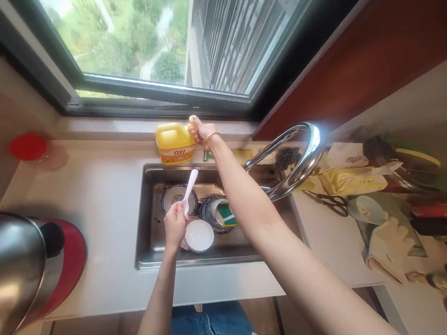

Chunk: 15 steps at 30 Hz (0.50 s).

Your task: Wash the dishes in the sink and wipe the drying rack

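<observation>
My left hand [175, 221] is closed on the lower part of a pale pink spoon [191, 186], held over the sink [150, 241] and tilted up to the right. Behind the sink, my right hand [202, 130] grips the cap end of a yellow dish soap bottle [176, 144] with red lettering on its label. In the sink are a white bowl [199, 236], a patterned plate [172, 196] and a metal pot [212, 213]. A green and yellow sponge [226, 214] sits at the pot, partly hidden by my right forearm.
A chrome faucet [310, 153] arches over the sink's right side. To its right lie scissors [333, 204], a yellow packet [353, 180], a small bowl [366, 209] and white gloves [390, 247]. On the left stand a large metal appliance [7, 275] and a red-lidded container [28, 146].
</observation>
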### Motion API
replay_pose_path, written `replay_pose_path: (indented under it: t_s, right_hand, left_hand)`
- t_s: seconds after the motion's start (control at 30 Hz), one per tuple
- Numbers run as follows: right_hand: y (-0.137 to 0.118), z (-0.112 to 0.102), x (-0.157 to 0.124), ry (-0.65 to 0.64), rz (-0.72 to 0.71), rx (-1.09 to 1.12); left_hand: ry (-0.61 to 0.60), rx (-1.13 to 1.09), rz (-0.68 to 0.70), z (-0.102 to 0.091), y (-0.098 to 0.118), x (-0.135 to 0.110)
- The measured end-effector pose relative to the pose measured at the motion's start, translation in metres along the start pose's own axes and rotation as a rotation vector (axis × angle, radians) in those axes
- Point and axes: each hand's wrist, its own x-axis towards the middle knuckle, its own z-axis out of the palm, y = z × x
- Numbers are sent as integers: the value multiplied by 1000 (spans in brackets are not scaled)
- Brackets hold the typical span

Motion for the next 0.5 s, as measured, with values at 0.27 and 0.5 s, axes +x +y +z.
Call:
replay_pose_path:
  t_s: [0.27,0.5]
  right_hand:
    - [61,-27,-76,-279,300,350]
    - [155,-48,-153,-444,360,734]
  left_hand:
    - [-67,-192,-11,-5,3,2]
    - [-360,-444,-408,2,-35,-26]
